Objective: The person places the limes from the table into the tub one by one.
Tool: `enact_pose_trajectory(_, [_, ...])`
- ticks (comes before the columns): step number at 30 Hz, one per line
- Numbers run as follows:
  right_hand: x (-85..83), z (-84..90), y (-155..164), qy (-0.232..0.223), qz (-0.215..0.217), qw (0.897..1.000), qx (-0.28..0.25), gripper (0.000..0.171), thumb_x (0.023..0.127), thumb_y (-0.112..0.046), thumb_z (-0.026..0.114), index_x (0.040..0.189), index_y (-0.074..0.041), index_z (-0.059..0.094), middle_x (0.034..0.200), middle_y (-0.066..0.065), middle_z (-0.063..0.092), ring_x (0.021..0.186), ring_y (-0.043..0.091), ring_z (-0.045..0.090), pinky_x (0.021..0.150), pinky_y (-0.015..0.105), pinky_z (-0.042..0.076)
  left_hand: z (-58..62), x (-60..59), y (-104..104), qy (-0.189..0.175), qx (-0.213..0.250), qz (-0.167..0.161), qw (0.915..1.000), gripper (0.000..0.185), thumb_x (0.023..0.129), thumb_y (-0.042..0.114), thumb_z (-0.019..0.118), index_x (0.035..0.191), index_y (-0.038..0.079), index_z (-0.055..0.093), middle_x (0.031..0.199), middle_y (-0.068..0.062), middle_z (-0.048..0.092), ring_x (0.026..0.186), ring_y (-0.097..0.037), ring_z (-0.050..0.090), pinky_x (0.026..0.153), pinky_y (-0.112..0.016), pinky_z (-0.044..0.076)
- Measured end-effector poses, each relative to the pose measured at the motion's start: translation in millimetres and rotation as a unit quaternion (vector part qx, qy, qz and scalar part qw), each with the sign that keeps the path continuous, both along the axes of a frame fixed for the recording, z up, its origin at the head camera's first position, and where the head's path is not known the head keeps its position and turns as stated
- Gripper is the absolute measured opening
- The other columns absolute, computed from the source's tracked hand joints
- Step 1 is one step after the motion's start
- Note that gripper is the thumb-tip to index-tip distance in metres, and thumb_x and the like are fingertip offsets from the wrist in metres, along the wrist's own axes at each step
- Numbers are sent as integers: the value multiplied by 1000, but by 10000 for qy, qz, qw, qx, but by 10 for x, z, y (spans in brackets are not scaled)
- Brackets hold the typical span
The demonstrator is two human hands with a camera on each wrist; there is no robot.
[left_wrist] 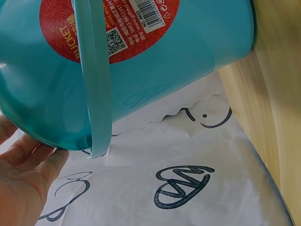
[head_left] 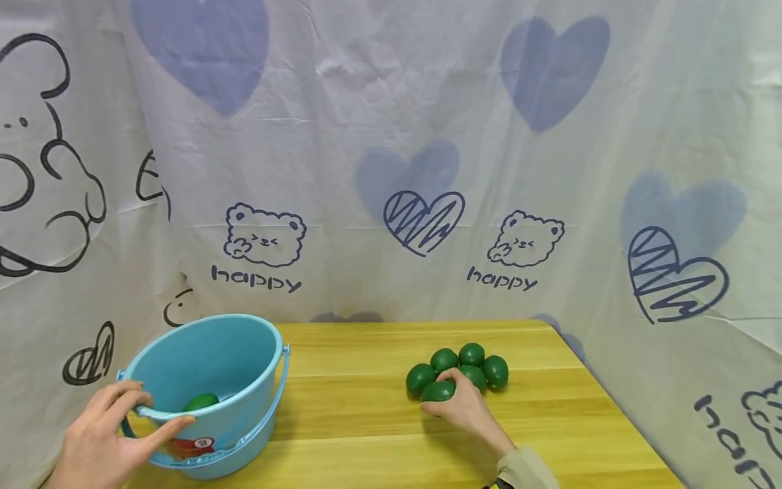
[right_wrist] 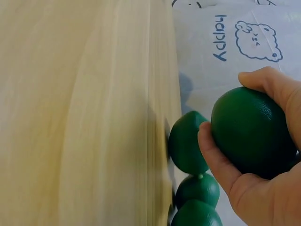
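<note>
A: Gripped what with the right hand (head_left: 467,411)?

B: Grasped one green fruit (head_left: 438,391), pinched between thumb and bent fingers.

A: Lay where, and pointing which way?

B: Lay right inside the grasp, lower right of centre in the head view, at the near edge of a cluster of five more (head_left: 473,377). Ran lengthwise roughly left to right across the frame.

A: And the bucket (head_left: 244,401)?

B: Stood well apart, at the lower left of the frame. Judged the leftward gap across the table (head_left: 342,421) as the relation to mind. Found the right hand nearer to the fruit, the left hand (head_left: 104,435) nearer to the bucket, holding the rim with the thumb against the outer wall.

A: Missed anything?

B: Saw only the top of another green fruit (head_left: 200,401) inside, with the lower part behind the near rim. Lost part of the red label (left_wrist: 136,42) behind the handle (left_wrist: 96,80) in the left wrist view. Could not make out every right fingertip around the held fruit. Met the cluster cut off at the bottom edge of the right wrist view. Could not tell upright from slightly tilted for the bucket.
</note>
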State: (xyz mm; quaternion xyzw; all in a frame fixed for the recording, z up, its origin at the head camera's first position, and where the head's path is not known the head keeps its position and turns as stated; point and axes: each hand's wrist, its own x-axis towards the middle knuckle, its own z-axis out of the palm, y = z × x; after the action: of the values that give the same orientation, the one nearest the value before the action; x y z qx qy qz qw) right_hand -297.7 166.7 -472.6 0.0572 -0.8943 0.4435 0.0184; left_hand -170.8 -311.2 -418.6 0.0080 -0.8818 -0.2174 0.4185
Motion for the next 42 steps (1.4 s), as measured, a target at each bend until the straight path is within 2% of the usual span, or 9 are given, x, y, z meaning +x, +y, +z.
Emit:
enact_pose_trajectory(3, [6,13,-41,19,296,9994,-155,46,74,-27,85,113,-14,63,123,15,60,106,32,62,82,49,53,4,-3,-1,19,-23,-37,10000,66,46,43,96,87,2,64,108,-17,58,103,-38,54,74,-56,43])
enact_pose_trajectory(6, [10,23,-89,-29,554,9979,-324,46,77,-24,83,118,-13,66,128,18,59,104,32,64,80,48,55,-4,-15,-13,141,-23,-189,9997,63,45,42,96,85,4,64,106,-15,59,104,-37,53,84,-31,47])
enact_pose_trajectory(9, [9,44,-155,-76,676,9964,-500,46,77,-26,83,118,-13,67,124,19,61,96,28,66,75,44,56,-16,-32,-15,274,18,-357,9990,61,45,39,97,84,6,64,105,-13,60,104,-35,52,86,0,28])
enact_pose_trajectory(11, [7,61,-207,-75,693,9958,-588,45,76,-27,84,116,-13,67,121,17,62,92,25,66,73,42,56,-25,-42,-11,350,45,-419,9985,61,45,38,97,84,6,63,104,-13,60,103,-34,52,83,5,17])
enact_pose_trajectory(16, [3,127,-343,-79,667,9943,-834,45,76,-28,84,116,-16,67,117,13,64,88,21,66,71,38,57,-19,-43,-5,376,44,-333,9987,62,43,38,97,84,5,64,103,-13,60,101,-33,52,79,1,21])
enact_pose_trajectory(23, [33,260,-551,45,825,9898,-1158,43,78,-23,82,117,-14,66,115,15,62,86,21,64,70,37,56,-9,-34,-11,372,40,-246,9990,65,42,39,97,86,3,65,105,-13,59,97,-28,49,72,-9,30])
enact_pose_trajectory(33, [69,397,-856,43,981,9846,-1447,44,79,-24,81,119,-16,65,116,15,61,87,22,64,70,37,57,-5,-28,-29,312,42,-170,9994,65,42,40,97,85,4,65,104,-13,60,97,-31,53,71,-10,30])
enact_pose_trajectory(39, [98,502,-1084,-322,1266,9679,-2148,44,79,-18,81,119,-12,64,115,16,60,84,21,67,69,36,60,-4,-24,-32,341,56,-148,9993,65,42,40,97,85,4,65,105,-13,60,99,-32,54,73,-7,28])
enact_pose_trajectory(42, [111,529,-1186,-412,1343,9635,-2278,42,79,-17,82,117,-12,65,114,15,60,83,22,67,68,35,61,-2,-20,-26,298,54,-115,9995,65,42,42,97,85,4,65,104,-14,60,99,-34,55,71,-10,29])
